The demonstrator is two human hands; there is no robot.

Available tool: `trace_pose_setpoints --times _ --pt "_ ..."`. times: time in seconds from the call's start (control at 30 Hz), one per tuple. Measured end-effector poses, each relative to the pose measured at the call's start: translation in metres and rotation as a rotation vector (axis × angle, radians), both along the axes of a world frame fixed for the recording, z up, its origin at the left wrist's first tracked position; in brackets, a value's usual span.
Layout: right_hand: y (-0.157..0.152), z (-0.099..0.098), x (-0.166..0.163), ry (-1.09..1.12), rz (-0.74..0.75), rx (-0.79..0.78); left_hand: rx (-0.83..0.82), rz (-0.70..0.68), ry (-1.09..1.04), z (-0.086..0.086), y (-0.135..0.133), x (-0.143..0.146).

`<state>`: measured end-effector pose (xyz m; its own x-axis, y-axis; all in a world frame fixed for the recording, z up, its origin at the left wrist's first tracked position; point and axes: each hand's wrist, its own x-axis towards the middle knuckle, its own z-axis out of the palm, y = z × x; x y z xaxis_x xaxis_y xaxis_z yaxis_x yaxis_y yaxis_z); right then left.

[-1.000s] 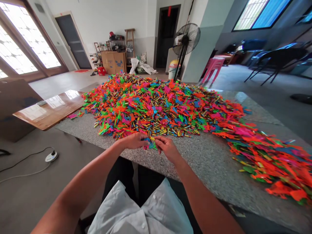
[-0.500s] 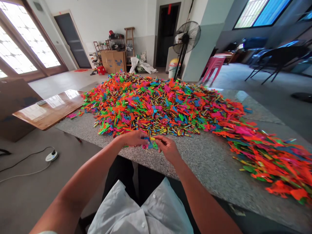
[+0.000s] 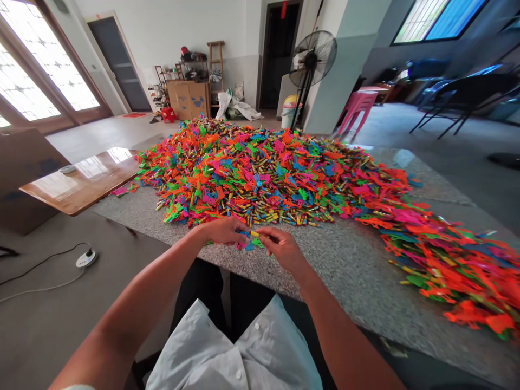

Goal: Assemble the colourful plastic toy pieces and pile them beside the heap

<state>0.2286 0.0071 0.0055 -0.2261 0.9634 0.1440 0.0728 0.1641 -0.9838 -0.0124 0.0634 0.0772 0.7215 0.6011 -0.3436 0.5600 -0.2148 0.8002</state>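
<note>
My left hand (image 3: 222, 230) and my right hand (image 3: 281, 248) meet at the near edge of a speckled granite table (image 3: 349, 271). Both pinch a small cluster of coloured plastic pieces (image 3: 248, 241), blue, pink, green and yellow, held between the fingertips. Just beyond my hands lies a huge heap of small bright plastic parts (image 3: 260, 173) in orange, pink, green and blue, mixed with short yellow tubes. A second, flatter pile of plastic parts (image 3: 447, 260) spreads along the right side of the table.
A glossy wooden table (image 3: 81, 184) adjoins the granite on the left. A power strip with cables (image 3: 86, 259) lies on the floor. Behind stand a pedestal fan (image 3: 311, 59), cardboard boxes (image 3: 189, 100), pink stools (image 3: 355, 111) and dark chairs (image 3: 463, 92).
My hands stay together at the table edge, working the small cluster with slight finger movements. The view has drifted a little; the piles have not moved.
</note>
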Motion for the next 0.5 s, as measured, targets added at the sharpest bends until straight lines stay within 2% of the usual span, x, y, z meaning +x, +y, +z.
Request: trace_pose_setpoints --times 0.1,0.2,0.33,0.43,0.5 --pt "-0.003 -0.002 0.006 -0.042 0.067 -0.046 -0.077 0.003 -0.045 -0.007 0.0 -0.001" --pt "-0.009 -0.01 0.009 0.016 0.13 -0.155 -0.174 -0.024 -0.07 -0.016 0.0 0.002" --pt "-0.014 -0.026 0.016 -0.006 0.127 -0.242 -0.17 -0.013 0.025 -0.035 0.002 0.012" --pt "-0.01 -0.037 0.048 -0.166 0.029 -0.318 0.057 0.125 0.066 -0.05 0.014 0.009" --pt "-0.004 -0.041 0.087 -0.22 -0.22 -0.361 0.311 0.298 0.075 -0.057 0.028 -0.005"
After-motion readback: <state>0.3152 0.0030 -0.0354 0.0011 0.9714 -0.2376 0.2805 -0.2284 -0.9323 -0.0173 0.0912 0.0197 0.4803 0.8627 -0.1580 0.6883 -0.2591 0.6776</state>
